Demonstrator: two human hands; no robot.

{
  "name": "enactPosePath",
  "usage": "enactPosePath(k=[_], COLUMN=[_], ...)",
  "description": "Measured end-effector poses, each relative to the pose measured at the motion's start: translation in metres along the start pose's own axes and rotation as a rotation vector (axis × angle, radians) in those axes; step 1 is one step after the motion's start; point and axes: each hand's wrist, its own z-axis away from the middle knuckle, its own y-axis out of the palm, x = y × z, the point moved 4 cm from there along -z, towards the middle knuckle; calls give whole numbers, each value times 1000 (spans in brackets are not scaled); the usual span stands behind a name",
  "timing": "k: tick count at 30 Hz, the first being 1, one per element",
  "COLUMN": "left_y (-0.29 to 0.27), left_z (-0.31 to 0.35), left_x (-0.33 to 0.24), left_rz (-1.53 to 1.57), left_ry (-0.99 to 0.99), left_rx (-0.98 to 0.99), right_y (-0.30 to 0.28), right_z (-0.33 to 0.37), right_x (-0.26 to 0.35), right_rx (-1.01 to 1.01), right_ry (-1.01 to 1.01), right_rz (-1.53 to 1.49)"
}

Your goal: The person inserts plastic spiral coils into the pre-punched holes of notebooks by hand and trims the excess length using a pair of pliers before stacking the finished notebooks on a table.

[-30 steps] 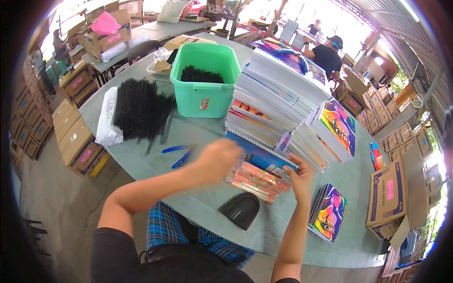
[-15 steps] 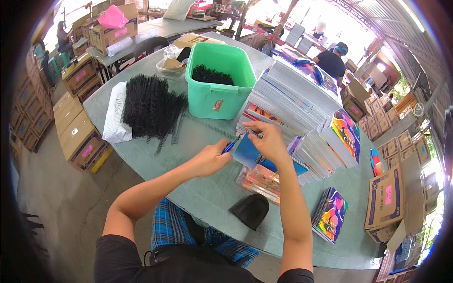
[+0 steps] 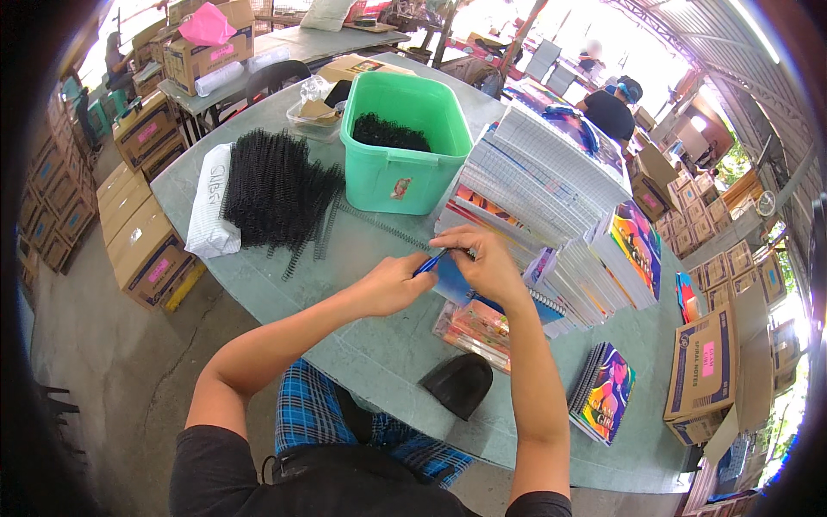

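Note:
My left hand [image 3: 398, 284] is closed around small blue-handled pliers [image 3: 425, 265], their tip up against the fingers of my right hand. My right hand [image 3: 484, 263] pinches the upper end of a blue-covered spiral notebook [image 3: 451, 283]. Its black coil shows again beyond my right wrist, and my fingers hide the spot where the pliers' tip meets it. Beneath lie notebooks with orange covers [image 3: 482, 323]. Just behind my right hand rise tall stacks of notebooks [image 3: 551, 172]. A loose black coil [image 3: 388, 231] stretches over the table toward my hands.
A green bin [image 3: 405, 185] holds black coils; left of it lie a heap of coils [image 3: 276, 194] and a white package [image 3: 211, 207]. Nearer me are a black curved object [image 3: 461, 385] and finished spiral notebooks [image 3: 603, 392]. An open carton [image 3: 706, 370] stands right. Another person [image 3: 610, 110] sits beyond.
My left hand has moved slightly up and right, bringing the pliers to my right fingers. My right fingers have closed in over the notebook's end, covering the coil there.

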Motion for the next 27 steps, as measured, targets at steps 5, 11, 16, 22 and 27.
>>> enactPosePath(k=[5,11,16,22,27], left_y=[-10,8,-3,1,0], left_z=[2,13,7,13,11], left_x=[-7,-7,-8,14,12], left_rz=[-407,813,-239,-28,-77], left_ry=[96,-399,-58,-26,-16], left_rx=[-94,318,118,130,197], right_y=[-4,-7,-1,-39,-60], right_z=[3,7,9,-50,-29], right_x=[8,-3,-3,48,43], right_rx=[-105,-231,-222,-483,-177], right_ry=[65,157,161,-154,-111], right_rz=[42,215,286,197,390])
